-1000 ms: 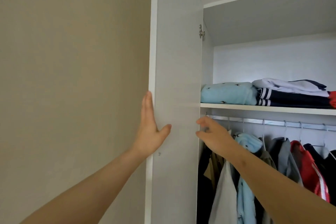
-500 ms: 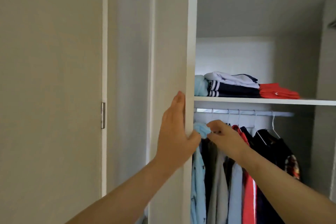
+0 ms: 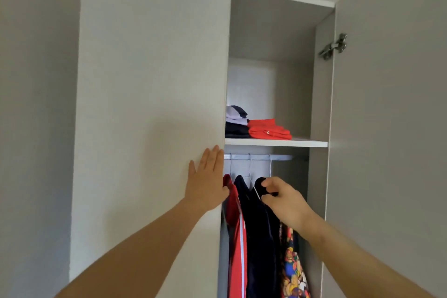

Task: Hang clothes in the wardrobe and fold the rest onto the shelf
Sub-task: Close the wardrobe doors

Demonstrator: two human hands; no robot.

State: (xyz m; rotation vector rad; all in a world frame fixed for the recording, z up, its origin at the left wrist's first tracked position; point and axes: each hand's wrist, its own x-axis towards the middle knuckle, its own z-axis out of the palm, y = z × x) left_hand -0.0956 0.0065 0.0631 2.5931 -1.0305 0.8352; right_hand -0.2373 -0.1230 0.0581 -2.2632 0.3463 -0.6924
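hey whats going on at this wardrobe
A person is working at an open wardrobe. Their left hand lies flat against the left door near its edge. Their right hand pinches the top of a dark garment hanging on the rail, to the right of a red jacket. On the shelf above sit a folded red item and a dark and white stack. The right door stands open.

A folded red garment (image 3: 269, 129) is laid on the white shelf (image 3: 310, 143); a stack of dark and pale folded clothes (image 3: 235, 123) is set just left of it, touching.
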